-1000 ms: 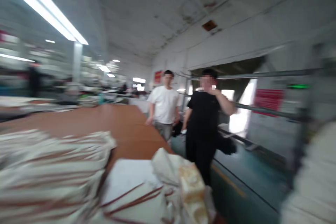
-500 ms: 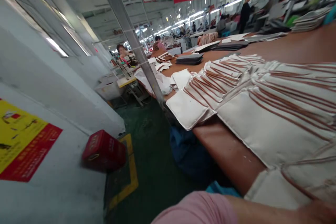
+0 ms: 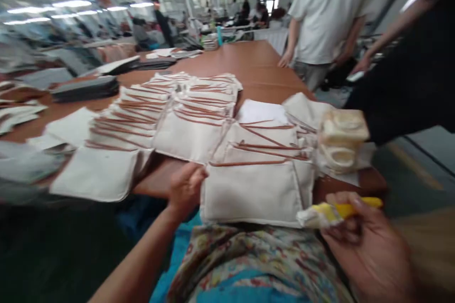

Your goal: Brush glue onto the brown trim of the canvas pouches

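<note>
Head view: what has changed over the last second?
The view swung from the aisle and wall back to the table. Both hands are now in view: the left hand grips the near cream piece at its corner, and the right hand holds a yellow tool. The cream stacks lie as before.

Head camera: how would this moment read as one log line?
left hand: grips edge of cream cloth bag | right hand: holds yellow tool | brown table: rows of bags | bystanders: two beside table
</note>
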Tool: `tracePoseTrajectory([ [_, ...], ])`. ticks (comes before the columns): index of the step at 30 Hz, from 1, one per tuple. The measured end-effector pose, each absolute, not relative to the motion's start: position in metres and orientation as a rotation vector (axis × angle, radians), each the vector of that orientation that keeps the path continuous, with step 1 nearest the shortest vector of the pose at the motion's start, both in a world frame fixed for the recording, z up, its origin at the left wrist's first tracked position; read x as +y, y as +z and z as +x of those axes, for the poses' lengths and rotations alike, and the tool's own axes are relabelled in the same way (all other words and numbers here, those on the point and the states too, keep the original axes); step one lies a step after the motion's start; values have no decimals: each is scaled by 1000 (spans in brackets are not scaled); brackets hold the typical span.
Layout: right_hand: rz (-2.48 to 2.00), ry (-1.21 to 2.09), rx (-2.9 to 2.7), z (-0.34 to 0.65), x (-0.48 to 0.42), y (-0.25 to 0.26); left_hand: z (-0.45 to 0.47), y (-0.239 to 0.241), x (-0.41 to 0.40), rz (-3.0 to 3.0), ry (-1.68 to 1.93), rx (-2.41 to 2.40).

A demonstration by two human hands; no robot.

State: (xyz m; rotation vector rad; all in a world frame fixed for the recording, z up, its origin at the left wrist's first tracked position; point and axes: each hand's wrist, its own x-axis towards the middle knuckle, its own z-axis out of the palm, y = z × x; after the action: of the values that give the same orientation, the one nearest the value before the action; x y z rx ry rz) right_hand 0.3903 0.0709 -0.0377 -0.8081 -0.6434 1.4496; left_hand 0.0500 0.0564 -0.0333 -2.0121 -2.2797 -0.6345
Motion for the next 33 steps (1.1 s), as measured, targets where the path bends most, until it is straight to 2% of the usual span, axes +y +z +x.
tracePoseTrajectory([
  [2,-882,1424,-435,412,70,-44,39,-48,47,-1973,-698,-2278],
  [4,-905,1380,-300,420,70,-51,20,-56,31,-1934,-571,-2321],
  [7,-906,1295,-328,422,71,-57,29,-56,30,-1991,-395,-2086],
  [11,-948,1178,-430,426,87,-63,113,-57,87,-2338,-419,-1809],
  [15,-987,986,-600,430,114,-70,186,-69,156,-2565,-397,-1914],
  [22,-1063,782,-774,431,156,-88,215,-79,201,-2609,-247,-2100],
  [28,-1267,613,-986,423,168,-101,204,-76,211,-3022,-602,-2279],
  [33,-1274,462,-1286,418,186,-93,203,-71,208,-3236,-919,-2378],
])
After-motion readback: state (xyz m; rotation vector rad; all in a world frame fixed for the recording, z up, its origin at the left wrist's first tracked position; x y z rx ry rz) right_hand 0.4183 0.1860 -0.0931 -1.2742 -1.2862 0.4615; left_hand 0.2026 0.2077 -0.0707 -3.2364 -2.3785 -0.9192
